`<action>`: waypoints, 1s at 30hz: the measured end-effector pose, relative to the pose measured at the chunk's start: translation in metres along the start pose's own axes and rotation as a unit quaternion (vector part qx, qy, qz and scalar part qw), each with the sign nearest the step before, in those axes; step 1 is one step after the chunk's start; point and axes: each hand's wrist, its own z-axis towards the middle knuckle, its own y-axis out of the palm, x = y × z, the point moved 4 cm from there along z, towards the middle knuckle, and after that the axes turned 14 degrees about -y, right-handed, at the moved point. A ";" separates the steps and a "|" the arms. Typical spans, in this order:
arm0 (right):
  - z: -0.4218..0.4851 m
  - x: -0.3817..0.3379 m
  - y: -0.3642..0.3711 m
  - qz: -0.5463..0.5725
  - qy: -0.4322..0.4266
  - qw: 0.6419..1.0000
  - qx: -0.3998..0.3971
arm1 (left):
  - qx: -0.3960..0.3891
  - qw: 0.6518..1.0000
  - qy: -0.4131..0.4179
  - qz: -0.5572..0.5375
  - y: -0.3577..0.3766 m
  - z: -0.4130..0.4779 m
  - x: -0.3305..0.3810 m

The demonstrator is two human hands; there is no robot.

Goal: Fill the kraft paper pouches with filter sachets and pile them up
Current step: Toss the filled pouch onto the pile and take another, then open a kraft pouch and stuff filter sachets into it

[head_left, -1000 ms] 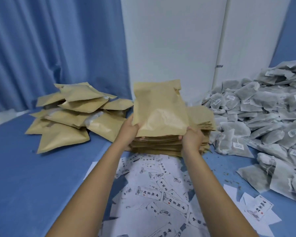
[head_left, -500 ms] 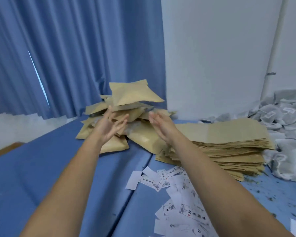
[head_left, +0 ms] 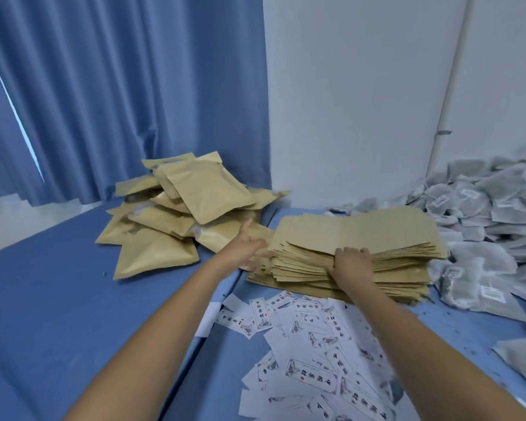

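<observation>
A loose pile of filled kraft pouches (head_left: 164,226) lies at the back left of the blue surface, with one puffed pouch (head_left: 207,192) on top. A thick stack of flat empty kraft pouches (head_left: 377,229) sits in the middle. My left hand (head_left: 246,249) has straight fingers and reaches to the stack's left edge, thumb raised. My right hand (head_left: 351,265) curls its fingers over the stack's front edge, gripping the upper pouches. A heap of grey filter sachets (head_left: 483,214) spreads along the right.
Many small printed paper labels (head_left: 310,344) are scattered in front of the stack, under my forearms. Blue curtains (head_left: 119,101) hang at the back left and a white wall stands behind. A seam (head_left: 213,323) splits the blue surface.
One second ago both hands held a filled pouch. They let it go onto the left pile, then came back right to the empty stack, where the right hand took hold.
</observation>
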 end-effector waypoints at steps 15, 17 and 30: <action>-0.118 0.057 -0.017 0.280 0.005 0.935 0.218 | 0.116 0.744 0.311 0.580 0.156 -0.038 -0.043; -0.146 0.101 -0.009 0.316 0.172 0.901 0.241 | 0.106 0.745 0.371 0.544 0.159 -0.054 -0.055; -0.201 0.097 0.020 0.704 0.095 0.703 0.039 | -0.055 0.948 0.176 0.259 0.257 -0.077 -0.038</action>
